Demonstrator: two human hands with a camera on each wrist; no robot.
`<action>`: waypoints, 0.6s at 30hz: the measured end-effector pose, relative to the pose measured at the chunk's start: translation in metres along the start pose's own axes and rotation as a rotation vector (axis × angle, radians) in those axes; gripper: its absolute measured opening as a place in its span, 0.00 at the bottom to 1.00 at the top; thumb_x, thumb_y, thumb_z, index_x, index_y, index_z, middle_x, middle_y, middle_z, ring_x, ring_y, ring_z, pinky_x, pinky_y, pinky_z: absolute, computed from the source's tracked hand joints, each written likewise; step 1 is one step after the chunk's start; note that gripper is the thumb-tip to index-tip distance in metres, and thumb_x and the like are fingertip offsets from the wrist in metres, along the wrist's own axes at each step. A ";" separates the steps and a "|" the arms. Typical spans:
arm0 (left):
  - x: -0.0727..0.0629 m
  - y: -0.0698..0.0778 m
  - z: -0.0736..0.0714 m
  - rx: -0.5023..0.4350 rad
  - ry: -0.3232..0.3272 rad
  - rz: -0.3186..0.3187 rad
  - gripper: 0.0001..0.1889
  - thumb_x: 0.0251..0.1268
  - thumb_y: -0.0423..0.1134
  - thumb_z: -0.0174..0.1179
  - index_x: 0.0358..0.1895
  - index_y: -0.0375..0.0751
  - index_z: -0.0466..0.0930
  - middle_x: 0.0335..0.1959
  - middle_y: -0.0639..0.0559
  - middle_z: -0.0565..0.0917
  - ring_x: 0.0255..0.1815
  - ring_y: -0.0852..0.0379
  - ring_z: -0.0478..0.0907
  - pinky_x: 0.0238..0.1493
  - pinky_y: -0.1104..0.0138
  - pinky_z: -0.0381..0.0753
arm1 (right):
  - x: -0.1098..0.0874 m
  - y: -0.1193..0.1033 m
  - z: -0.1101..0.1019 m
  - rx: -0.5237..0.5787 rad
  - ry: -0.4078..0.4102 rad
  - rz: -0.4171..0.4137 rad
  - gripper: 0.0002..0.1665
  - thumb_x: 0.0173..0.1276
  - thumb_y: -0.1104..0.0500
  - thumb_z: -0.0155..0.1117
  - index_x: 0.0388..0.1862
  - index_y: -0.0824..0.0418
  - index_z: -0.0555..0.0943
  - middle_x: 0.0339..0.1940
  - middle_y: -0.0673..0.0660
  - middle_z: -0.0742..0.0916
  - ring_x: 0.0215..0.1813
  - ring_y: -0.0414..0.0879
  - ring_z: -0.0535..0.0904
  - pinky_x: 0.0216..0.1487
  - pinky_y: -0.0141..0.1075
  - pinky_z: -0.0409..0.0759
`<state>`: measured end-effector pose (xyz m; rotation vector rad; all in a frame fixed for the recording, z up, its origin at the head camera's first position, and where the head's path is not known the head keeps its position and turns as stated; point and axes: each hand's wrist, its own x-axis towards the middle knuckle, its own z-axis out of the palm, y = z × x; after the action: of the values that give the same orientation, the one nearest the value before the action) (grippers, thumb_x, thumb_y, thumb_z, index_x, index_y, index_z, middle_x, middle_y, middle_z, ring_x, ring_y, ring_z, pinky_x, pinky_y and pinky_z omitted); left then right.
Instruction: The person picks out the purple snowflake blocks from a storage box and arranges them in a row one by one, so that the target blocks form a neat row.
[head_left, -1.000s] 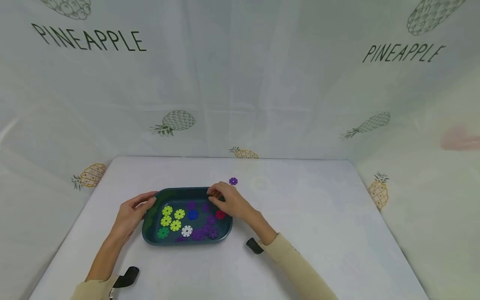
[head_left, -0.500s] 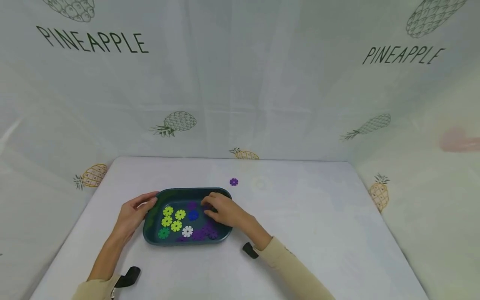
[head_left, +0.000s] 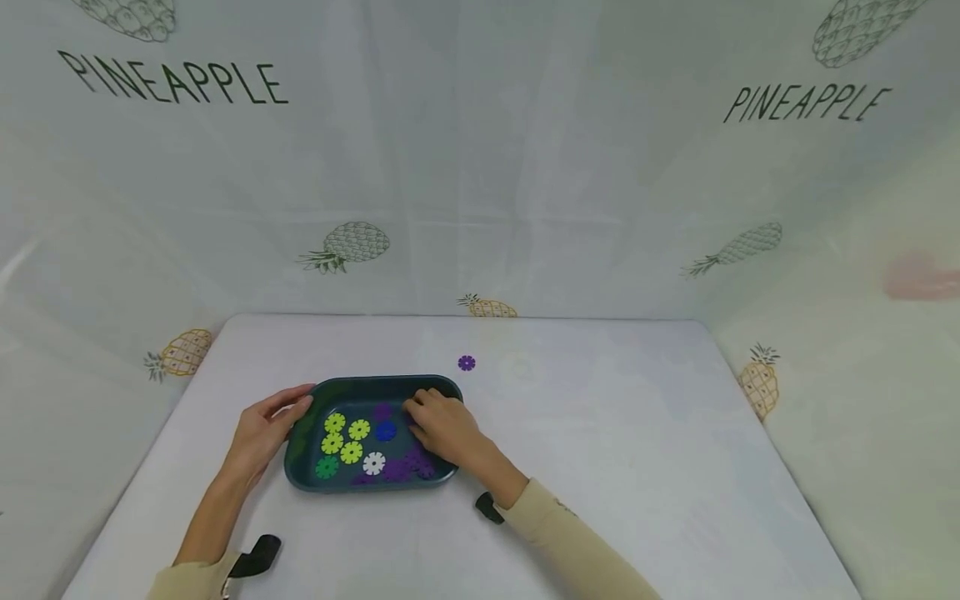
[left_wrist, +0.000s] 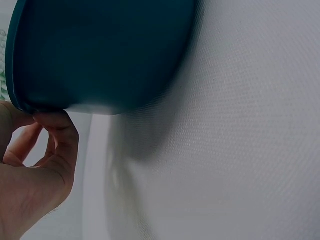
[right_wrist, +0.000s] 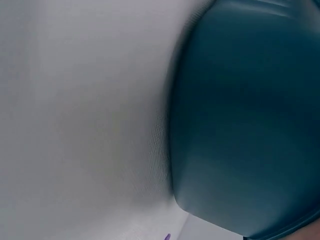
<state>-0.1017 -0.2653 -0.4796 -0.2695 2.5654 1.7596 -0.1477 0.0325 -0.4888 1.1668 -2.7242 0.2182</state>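
A dark teal tray (head_left: 375, 489) stands on the white table with several notched, flower-shaped plastic discs inside. My left hand (head_left: 262, 429) pinches its left rim between thumb and fingers; the left wrist view shows this hand (left_wrist: 45, 165) at the rim's corner. Over the tray's right side is my right hand (head_left: 446, 427), fingers bent down beside a purple disc (head_left: 411, 414). Whether those fingertips hold that disc is hidden. Yellow discs (head_left: 351, 452), a green disc (head_left: 327, 467), a white disc (head_left: 373, 463) and a blue disc (head_left: 386, 431) lie in the tray.
One purple disc (head_left: 467, 362) lies on the white table (head_left: 600, 450), behind the tray's right end. More purple discs (head_left: 397, 469) cluster at the tray's near right. A pineapple-print curtain (head_left: 480, 167) hangs behind the table.
My right hand has moved from the tray's far right rim down into the tray, covering the red disc. My left hand stays at the left rim.
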 end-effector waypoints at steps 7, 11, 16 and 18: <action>0.001 -0.004 -0.002 -0.002 0.001 -0.028 0.32 0.77 0.56 0.58 0.73 0.38 0.72 0.59 0.55 0.79 0.49 0.70 0.79 0.46 0.74 0.81 | 0.002 -0.003 -0.001 -0.061 -0.015 -0.004 0.13 0.76 0.54 0.67 0.55 0.53 0.85 0.48 0.52 0.86 0.46 0.43 0.82 0.45 0.29 0.81; 0.002 -0.007 -0.002 -0.014 -0.002 -0.027 0.32 0.77 0.55 0.58 0.73 0.37 0.72 0.55 0.62 0.79 0.48 0.70 0.79 0.45 0.74 0.81 | 0.000 -0.004 -0.001 0.013 0.035 0.033 0.12 0.76 0.58 0.66 0.55 0.55 0.86 0.46 0.53 0.85 0.42 0.41 0.83 0.43 0.28 0.82; 0.003 -0.007 -0.001 -0.028 -0.010 -0.006 0.31 0.77 0.54 0.58 0.73 0.36 0.72 0.54 0.63 0.80 0.48 0.70 0.79 0.45 0.74 0.81 | -0.003 -0.005 -0.004 0.124 0.119 0.082 0.10 0.76 0.66 0.63 0.52 0.61 0.87 0.43 0.55 0.83 0.42 0.41 0.83 0.47 0.27 0.81; 0.003 -0.007 -0.001 -0.018 -0.010 -0.004 0.31 0.77 0.54 0.58 0.73 0.36 0.72 0.55 0.63 0.80 0.48 0.70 0.80 0.45 0.74 0.82 | -0.004 -0.005 -0.004 0.163 0.142 0.092 0.10 0.75 0.68 0.63 0.51 0.62 0.86 0.43 0.55 0.83 0.43 0.41 0.83 0.48 0.27 0.81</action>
<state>-0.1036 -0.2692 -0.4861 -0.2652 2.5416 1.7796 -0.1408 0.0324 -0.4851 1.0218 -2.6772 0.5234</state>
